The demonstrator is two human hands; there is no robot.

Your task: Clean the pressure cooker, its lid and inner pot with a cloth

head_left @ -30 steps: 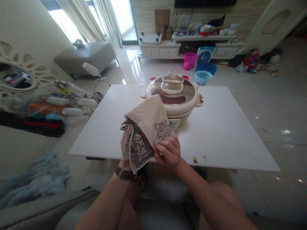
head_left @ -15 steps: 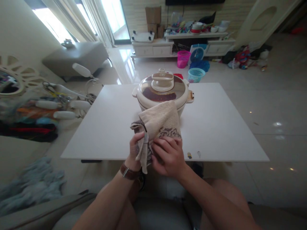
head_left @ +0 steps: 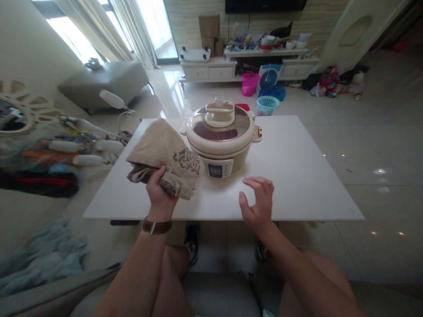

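Observation:
A folded beige towel [head_left: 158, 143] with a dark scroll pattern is gripped in my left hand [head_left: 161, 193], thumb on top, above the table's left half. Part of the towel hides the lower left side of an electric cooker [head_left: 220, 149]. This cream cooker has a glass lid [head_left: 243, 119] with a large handle knob, and a control panel [head_left: 216, 170] faces me. My right hand [head_left: 259, 200] hovers over the table's front edge, right of the cooker, with fingers curved, thumb apart and nothing held.
Beneath the cooker is a white table [head_left: 297, 176]. Beyond it on the floor stand a light-blue basket [head_left: 267, 105] and a pink basket [head_left: 250, 83]. White lamp arms [head_left: 114, 99] reach close to the table's left edge. A low cabinet [head_left: 208, 70] lines the far wall.
My left hand has carried the towel leftward, uncovering the cooker's control panel. My right hand has let go of the towel and moved right.

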